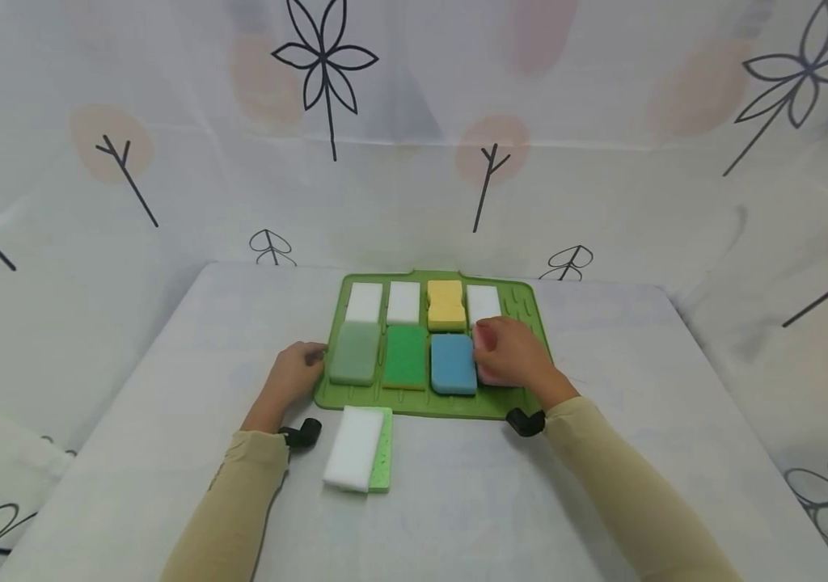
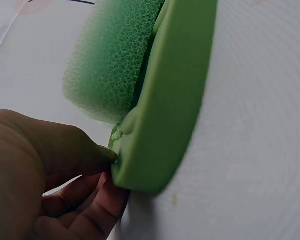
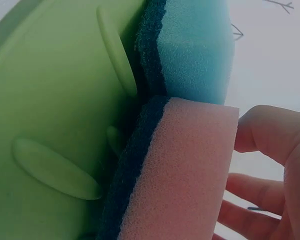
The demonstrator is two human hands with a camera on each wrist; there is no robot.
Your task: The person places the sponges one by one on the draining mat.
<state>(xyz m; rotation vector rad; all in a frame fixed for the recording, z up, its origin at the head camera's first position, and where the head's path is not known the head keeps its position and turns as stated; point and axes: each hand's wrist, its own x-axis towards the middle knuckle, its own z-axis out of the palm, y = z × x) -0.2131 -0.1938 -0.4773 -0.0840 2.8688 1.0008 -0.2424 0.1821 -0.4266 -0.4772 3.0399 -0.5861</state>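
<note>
My left hand [image 1: 297, 373] pinches the left edge of a green silicone mat [image 1: 414, 404], thumb on top and fingers below. Beside it a pale green sponge [image 2: 110, 65] lies on the mat. My right hand [image 1: 519, 356] is over a pink sponge [image 3: 185, 170] with a dark scouring layer underneath; its thumb and fingers rest on the sponge's upper side, tips partly hidden. A blue sponge [image 1: 454, 364] sits right alongside, then a bright green sponge [image 1: 405, 356]. In the back row are a yellow sponge [image 1: 446, 304] and several white ones, including one white sponge [image 1: 364, 302].
In front of the mat, a white sponge [image 1: 354, 449] lies partly over a light green speckled sponge [image 1: 382, 461] on the white table [image 1: 472, 501]. A patterned cloth [image 1: 399, 194] stands behind the table and along its sides.
</note>
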